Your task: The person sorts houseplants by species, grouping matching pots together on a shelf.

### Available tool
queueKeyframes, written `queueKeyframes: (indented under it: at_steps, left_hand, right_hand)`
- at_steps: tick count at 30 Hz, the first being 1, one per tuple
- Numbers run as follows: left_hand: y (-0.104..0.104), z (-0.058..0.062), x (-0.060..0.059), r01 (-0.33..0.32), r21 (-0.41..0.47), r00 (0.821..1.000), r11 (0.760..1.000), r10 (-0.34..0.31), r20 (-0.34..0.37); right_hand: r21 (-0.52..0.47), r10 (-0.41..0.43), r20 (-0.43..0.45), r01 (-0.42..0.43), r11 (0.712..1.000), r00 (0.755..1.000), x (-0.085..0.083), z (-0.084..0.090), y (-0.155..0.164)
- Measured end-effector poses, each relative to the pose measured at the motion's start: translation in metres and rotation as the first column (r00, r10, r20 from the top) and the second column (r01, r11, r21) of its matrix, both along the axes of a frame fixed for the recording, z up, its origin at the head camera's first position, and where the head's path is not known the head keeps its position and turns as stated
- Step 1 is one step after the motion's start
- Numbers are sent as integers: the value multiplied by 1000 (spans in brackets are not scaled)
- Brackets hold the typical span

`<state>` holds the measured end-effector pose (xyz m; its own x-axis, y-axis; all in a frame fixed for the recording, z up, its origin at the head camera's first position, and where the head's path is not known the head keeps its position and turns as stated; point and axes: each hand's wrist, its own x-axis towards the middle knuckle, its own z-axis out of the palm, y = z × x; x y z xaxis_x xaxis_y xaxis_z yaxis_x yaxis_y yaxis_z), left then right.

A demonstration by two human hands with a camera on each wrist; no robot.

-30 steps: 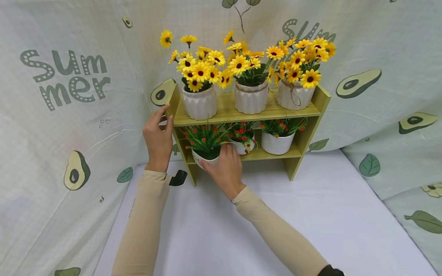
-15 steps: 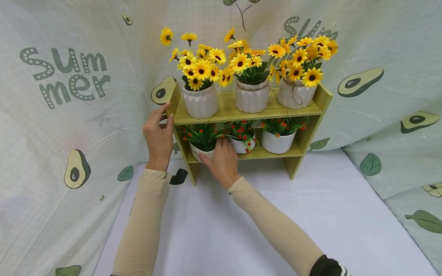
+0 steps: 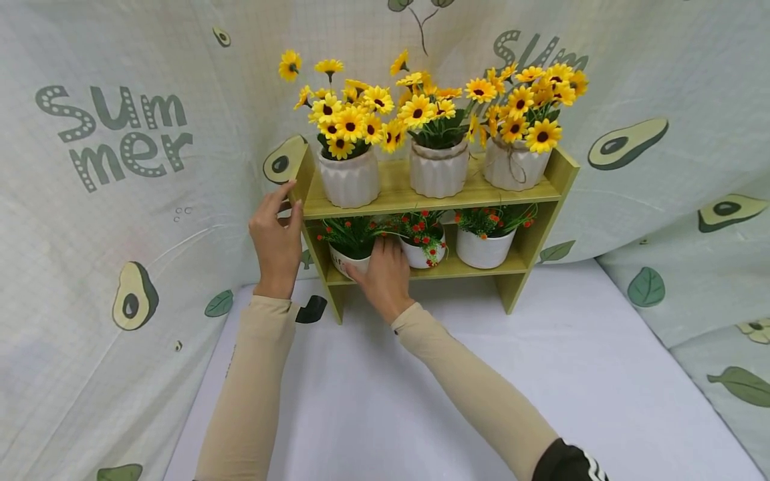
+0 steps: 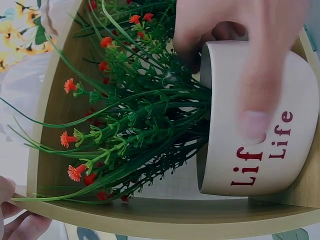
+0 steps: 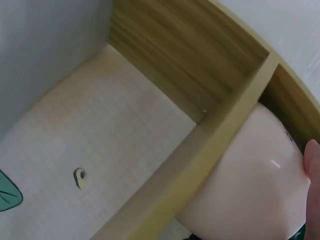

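My right hand [image 3: 385,274] grips a white flowerpot [image 3: 340,262] of grassy greenery with small red flowers, at the left end of the lower shelf. Red "Life" lettering shows on the pot [image 4: 225,170] in the left wrist view, with the thumb [image 4: 257,95] across its front and the fingers partly hidden behind it. In the right wrist view, the pot's [image 5: 250,180] smooth side lies against the lower board. My left hand [image 3: 275,240] holds the left side panel of the wooden shelf [image 3: 391,207] near its top edge.
Two more white pots with red flowers, a middle one [image 3: 424,254] and a right one [image 3: 484,248], stand on the lower board. Three ribbed pots of yellow daisies, including the left one [image 3: 350,179], line the top. Behind hangs an avocado-print cloth [image 3: 222,133]; a white table [image 3: 481,354] lies below.
My right hand has moved the "Life" pot back and slightly left, deeper into the lower shelf, and the pot has gone from tilted to more upright. The left hand stays put.
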<state>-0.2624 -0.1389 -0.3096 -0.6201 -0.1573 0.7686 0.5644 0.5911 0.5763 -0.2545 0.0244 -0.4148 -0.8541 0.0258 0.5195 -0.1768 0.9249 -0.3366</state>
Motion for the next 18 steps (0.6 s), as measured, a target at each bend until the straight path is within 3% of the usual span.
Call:
queueKeyframes:
  at_steps: [5, 11, 18]
  left_hand:
    - [0, -1, 0, -2, 1, 1000, 1000, 2, 3]
    - [1, -1, -1, -5, 4, 1000, 1000, 5, 7]
    - [0, 0, -1, -1, 9, 1000, 1000, 1, 0]
  right_hand:
    - [-106, 53, 26, -50, 993, 998, 13, -9, 4]
    - [-257, 129, 52, -112, 960, 990, 45, -21, 20]
    - [-291, 172, 3, -164, 943, 985, 86, -49, 43]
